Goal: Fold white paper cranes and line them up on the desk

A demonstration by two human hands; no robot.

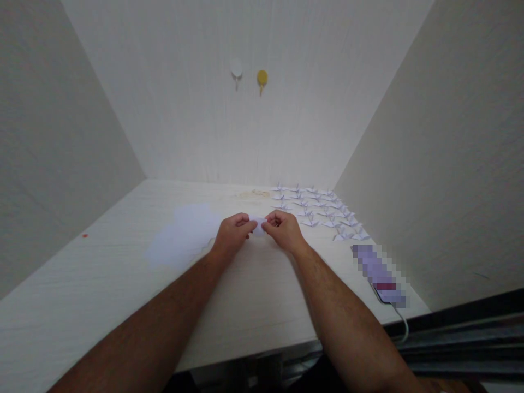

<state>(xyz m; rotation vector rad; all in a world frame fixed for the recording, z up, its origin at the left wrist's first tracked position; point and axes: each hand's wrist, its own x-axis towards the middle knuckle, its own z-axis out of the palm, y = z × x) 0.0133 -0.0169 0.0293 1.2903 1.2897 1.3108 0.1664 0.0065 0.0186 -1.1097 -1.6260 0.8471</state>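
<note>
A small piece of white paper (257, 225) is held between my two hands above the middle of the pale table. My left hand (236, 232) pinches its left side between thumb and fingers. On the right side, my right hand (283, 228) grips it the same way, fingers curled. The folds of the paper are too small to make out. Left of my hands, white paper sheets (184, 232) lie spread on the table. Several folded white paper cranes (310, 220) stand in rows to the right, beyond my right hand.
A phone (379, 275) with a white cable lies near the right edge of the table (254, 311). Walls enclose the left, back and right. A white hook (236, 69) and a yellow hook (262, 78) are on the back wall. A small orange spot (85, 236) marks the left side.
</note>
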